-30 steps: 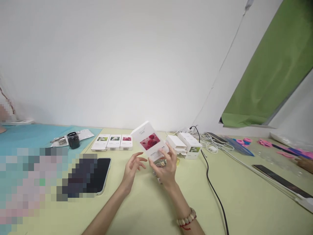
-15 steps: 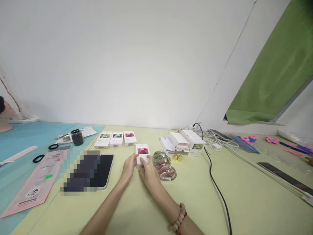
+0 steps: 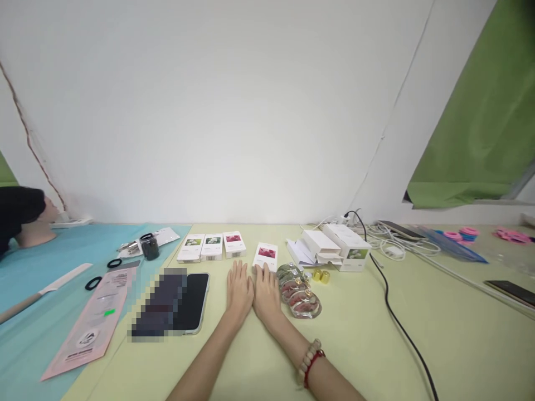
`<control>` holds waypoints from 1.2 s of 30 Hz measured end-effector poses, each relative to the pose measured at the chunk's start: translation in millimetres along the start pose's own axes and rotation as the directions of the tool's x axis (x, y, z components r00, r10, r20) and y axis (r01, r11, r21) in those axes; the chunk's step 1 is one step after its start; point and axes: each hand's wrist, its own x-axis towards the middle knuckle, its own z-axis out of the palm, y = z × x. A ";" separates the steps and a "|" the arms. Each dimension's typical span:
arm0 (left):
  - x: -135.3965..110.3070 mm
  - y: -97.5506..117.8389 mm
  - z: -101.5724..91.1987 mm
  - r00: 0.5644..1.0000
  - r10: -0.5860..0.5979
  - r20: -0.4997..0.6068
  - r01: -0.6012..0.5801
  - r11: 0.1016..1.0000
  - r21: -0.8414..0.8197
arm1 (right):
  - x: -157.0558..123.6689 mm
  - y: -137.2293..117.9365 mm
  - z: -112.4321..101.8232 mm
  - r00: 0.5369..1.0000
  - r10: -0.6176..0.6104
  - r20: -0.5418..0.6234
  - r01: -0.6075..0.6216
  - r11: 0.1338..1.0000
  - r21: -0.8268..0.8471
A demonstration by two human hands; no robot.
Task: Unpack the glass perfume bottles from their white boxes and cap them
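My left hand (image 3: 239, 289) lies flat on the pale green table with its fingers stretched forward, holding nothing. Beside it, my right hand (image 3: 267, 291) also rests flat, its fingertips at the near edge of a small white box with a red flower picture (image 3: 266, 254); whether they touch it I cannot tell. Three similar flat boxes stand in a row farther left: one with a green picture (image 3: 191, 249), one with white flowers (image 3: 213, 247), one with red flowers (image 3: 234, 244). Several clear pouches with reddish and green contents (image 3: 300, 292) lie right of my right hand.
Opened white cartons (image 3: 346, 250) stand at back right near two yellow caps (image 3: 321, 276). A black cable (image 3: 390, 306) crosses the right side. A phone (image 3: 193, 301) lies left of my hands, with a pink packet (image 3: 90, 328) and a mannequin head (image 3: 35, 223) farther left.
Both hands have let go of the red-flower box and now lie flat just in front of it. The box rests on the table. The view has turned slightly left.
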 end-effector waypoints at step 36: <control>44.2 -17.9 24.4 0.963 -0.113 -0.243 0.163 0.966 0.198 | 43.7 8.5 22.8 0.968 -0.148 0.201 0.119 0.982 0.148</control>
